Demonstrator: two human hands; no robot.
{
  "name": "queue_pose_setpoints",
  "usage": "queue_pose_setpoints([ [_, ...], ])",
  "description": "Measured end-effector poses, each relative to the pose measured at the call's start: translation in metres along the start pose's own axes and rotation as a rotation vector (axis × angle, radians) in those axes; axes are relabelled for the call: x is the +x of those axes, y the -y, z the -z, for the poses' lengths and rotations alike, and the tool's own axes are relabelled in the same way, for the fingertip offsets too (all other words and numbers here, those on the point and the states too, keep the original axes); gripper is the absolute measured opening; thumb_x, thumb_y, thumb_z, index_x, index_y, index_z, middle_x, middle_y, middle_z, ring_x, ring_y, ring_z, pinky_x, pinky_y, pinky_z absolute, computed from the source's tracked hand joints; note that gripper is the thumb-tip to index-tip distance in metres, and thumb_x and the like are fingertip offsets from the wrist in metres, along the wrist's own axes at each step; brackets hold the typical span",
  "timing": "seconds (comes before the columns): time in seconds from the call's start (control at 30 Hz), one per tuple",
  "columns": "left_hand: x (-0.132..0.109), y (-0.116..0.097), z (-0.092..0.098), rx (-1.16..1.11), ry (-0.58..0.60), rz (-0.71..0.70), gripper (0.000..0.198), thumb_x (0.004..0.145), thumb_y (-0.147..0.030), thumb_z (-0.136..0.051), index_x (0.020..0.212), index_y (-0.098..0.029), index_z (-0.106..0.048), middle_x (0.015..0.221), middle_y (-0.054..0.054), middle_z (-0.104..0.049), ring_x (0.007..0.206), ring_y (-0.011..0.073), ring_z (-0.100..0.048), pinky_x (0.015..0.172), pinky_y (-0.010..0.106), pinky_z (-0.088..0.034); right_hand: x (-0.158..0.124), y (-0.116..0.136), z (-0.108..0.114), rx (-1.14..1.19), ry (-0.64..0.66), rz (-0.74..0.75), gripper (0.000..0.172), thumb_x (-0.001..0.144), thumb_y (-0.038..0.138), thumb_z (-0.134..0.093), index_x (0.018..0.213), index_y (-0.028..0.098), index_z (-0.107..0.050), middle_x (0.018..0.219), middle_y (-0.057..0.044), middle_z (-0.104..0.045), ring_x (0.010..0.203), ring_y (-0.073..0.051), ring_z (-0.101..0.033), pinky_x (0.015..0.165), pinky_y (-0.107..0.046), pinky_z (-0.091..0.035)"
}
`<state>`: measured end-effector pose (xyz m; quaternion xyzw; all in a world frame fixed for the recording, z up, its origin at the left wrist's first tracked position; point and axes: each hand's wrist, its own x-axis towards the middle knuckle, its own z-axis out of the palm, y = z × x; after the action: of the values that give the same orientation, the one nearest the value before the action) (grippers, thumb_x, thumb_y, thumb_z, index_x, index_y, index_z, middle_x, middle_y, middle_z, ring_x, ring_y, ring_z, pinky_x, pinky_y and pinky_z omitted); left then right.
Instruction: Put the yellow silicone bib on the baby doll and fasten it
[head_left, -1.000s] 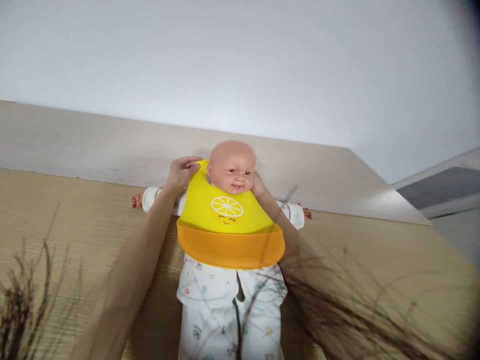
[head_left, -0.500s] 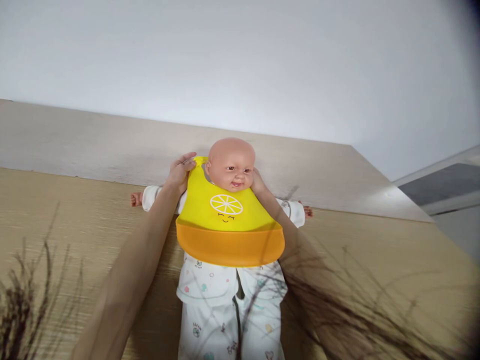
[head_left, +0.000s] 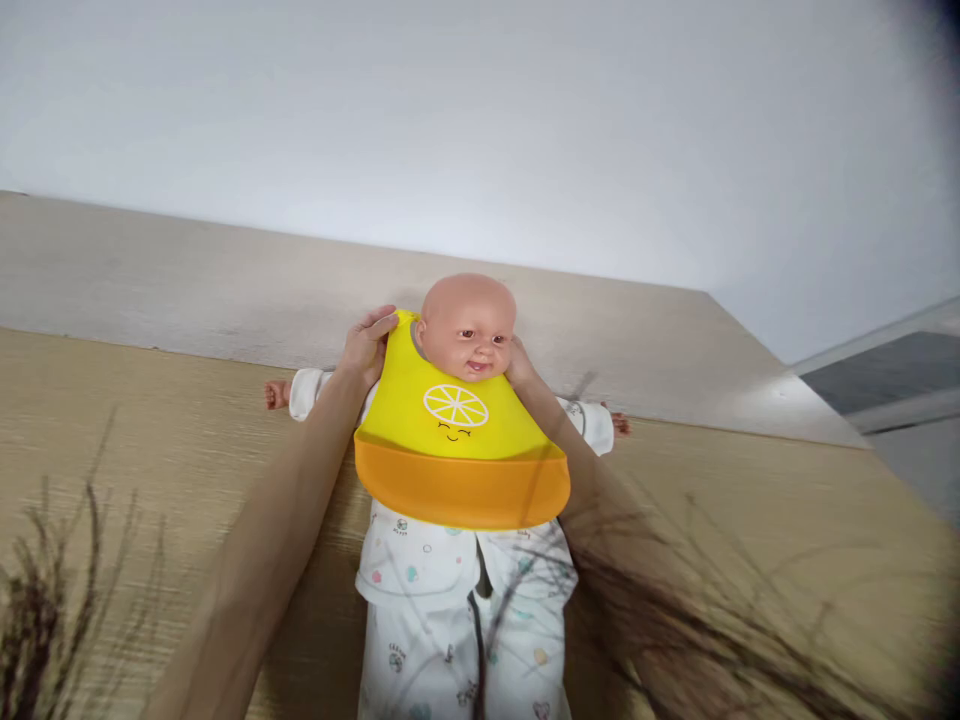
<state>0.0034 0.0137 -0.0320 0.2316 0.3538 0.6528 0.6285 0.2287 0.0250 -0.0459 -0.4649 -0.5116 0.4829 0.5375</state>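
A baby doll [head_left: 466, 315] in white printed clothes lies face up, arms stretched out to both sides. Over its chest lies a yellow bib [head_left: 397, 390] with a lemon-slice print and an orange catch pocket [head_left: 461, 485]. My left hand [head_left: 367, 345] pinches the bib's neck strap beside the doll's head on the left. On the other side, my right hand [head_left: 523, 368] is at the doll's neck, its fingers hidden behind the head and bib. Whether those fingers grip the strap cannot be seen.
The doll rests on a wood-grain surface [head_left: 150, 440]. Behind its head runs a pale raised board [head_left: 225, 285] against a white wall [head_left: 465, 120]. Dark strands of hair [head_left: 90, 580] hang blurred across the lower corners. A grey panel [head_left: 885, 370] stands at the right.
My left hand has shifted slightly right, its fingers now closed more over the strap end. The doll's head and bib sit slightly further right in view. My right hand looks nearly the same.
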Motion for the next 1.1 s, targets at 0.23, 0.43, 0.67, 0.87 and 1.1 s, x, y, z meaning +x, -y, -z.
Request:
queue_pose_setpoints([
  [0.23, -0.004, -0.003, -0.004, 0.151, -0.015, 0.075, 0.024, 0.067, -0.009, -0.075, 0.090, -0.014, -0.068, 0.072, 0.003, -0.071, 0.062, 0.0141, -0.065, 0.061, 0.026, -0.052, 0.004, -0.009, 0.002, 0.055, 0.048, -0.035, 0.033, 0.067, 0.045, -0.072, 0.086, 0.019, -0.067, 0.095, -0.008, -0.077, 0.093, -0.027, -0.071, 0.080, -0.036, -0.058],
  [0.43, -0.004, 0.002, -0.007, 0.315, -0.004, 0.017, 0.024, 0.058, -0.013, -0.077, 0.082, -0.012, -0.074, 0.073, 0.006, -0.073, 0.064, 0.0175, -0.066, 0.067, 0.031, -0.055, 0.013, -0.011, 0.005, 0.009, 0.104, -0.035, 0.035, 0.069, 0.041, -0.068, 0.096, 0.018, -0.068, 0.105, -0.010, -0.076, 0.097, -0.027, -0.071, 0.082, -0.036, -0.057],
  [0.67, 0.000, 0.003, -0.011, 0.566, -0.093, -0.155, 0.021, 0.055, -0.016, -0.070, 0.074, -0.010, -0.077, 0.065, 0.003, -0.069, 0.056, 0.0141, -0.057, 0.055, 0.025, -0.045, 0.018, 0.013, 0.006, -0.268, 0.033, 0.106, 0.034, 0.068, 0.023, -0.053, 0.094, 0.013, -0.072, 0.092, -0.008, -0.076, 0.085, -0.022, -0.068, 0.075, -0.031, -0.052],
  [0.87, -0.002, -0.008, -0.013, 0.604, -0.139, -0.184, 0.024, 0.053, -0.020, -0.072, 0.075, -0.012, -0.076, 0.066, 0.004, -0.070, 0.059, 0.0157, -0.060, 0.058, 0.026, -0.049, 0.014, 0.014, 0.005, -0.225, 0.030, -0.048, 0.032, 0.068, 0.019, -0.055, 0.094, 0.013, -0.072, 0.077, -0.004, -0.073, 0.068, -0.018, -0.063, 0.064, -0.026, -0.048],
  [1.1, -0.001, -0.010, -0.013, 0.613, -0.182, -0.128, 0.025, 0.052, -0.020, -0.076, 0.076, -0.013, -0.075, 0.064, 0.004, -0.069, 0.057, 0.0172, -0.061, 0.058, 0.030, -0.051, 0.015, 0.010, 0.008, -0.337, -0.007, -0.043, 0.025, 0.067, 0.014, -0.052, 0.083, 0.013, -0.071, 0.077, -0.004, -0.073, 0.072, -0.017, -0.063, 0.064, -0.025, -0.046],
])
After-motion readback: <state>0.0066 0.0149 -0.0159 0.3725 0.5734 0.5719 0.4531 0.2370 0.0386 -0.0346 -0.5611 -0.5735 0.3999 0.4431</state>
